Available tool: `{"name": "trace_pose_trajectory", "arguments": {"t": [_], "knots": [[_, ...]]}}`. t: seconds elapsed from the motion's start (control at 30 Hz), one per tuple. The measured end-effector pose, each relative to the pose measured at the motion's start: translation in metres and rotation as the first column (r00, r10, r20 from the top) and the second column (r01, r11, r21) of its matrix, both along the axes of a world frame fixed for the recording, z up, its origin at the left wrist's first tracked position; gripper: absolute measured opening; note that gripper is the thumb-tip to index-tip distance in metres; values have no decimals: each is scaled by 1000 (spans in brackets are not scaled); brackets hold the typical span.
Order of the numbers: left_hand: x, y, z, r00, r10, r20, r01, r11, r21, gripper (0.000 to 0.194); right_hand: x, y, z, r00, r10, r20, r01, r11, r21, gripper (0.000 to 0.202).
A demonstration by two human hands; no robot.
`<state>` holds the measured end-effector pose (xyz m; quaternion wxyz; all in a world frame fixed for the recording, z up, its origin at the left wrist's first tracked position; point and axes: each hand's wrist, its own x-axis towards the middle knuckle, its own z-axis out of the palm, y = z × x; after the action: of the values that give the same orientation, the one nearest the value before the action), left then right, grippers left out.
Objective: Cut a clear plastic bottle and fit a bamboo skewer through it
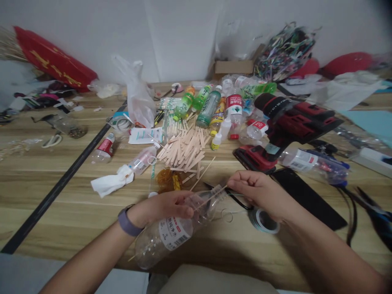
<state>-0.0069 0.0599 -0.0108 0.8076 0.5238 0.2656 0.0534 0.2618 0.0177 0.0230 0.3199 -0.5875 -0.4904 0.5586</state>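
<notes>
My left hand (173, 206), with a purple band at the wrist, is closed round a clear plastic bottle (147, 247). The bottle has a white label and lies tilted, its open neck up and to the right. My right hand (257, 190) pinches the end of a thin wooden stick (211, 198) at the bottle's mouth. The stick runs along the neck towards my left fingers; whether it is inside the bottle I cannot tell. A thin tip shows past the bottle's base. Below my right hand sits a roll of tape (266, 222).
A red cordless drill (284, 126) stands at the right, behind a black flat piece (309, 198). Flat wooden sticks (183, 149) lie heaped in the middle. Several drink bottles (210, 108) fill the back. Pliers (373, 216) lie at the right edge.
</notes>
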Motion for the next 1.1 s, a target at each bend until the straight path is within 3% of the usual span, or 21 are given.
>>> {"name": "trace_pose_trajectory", "arguments": {"t": [0.33, 0.47, 0.63, 0.83, 1.1], "knots": [[-4, -3, 1, 1000, 13, -24, -14, 1000, -24, 68, 13, -1, -9, 1000, -19, 7, 19, 1000, -21, 60], [-10, 0, 7, 989, -43, -139, 57, 993, 99, 59, 14, 0, -7, 999, -31, 30, 31, 999, -19, 60], [-21, 6, 23, 920, -59, -388, 202, 918, 341, 51, 21, -1, 2, 990, -111, 85, 110, 994, 21, 68], [-24, 10, 29, 874, -84, -478, 287, 883, 371, 46, 40, -4, 1, 978, -147, 148, 144, 989, 31, 67], [-18, 6, 38, 749, -66, -659, 460, 767, 447, 41, 63, -9, -4, 968, -156, 196, 146, 987, 64, 72]]}}
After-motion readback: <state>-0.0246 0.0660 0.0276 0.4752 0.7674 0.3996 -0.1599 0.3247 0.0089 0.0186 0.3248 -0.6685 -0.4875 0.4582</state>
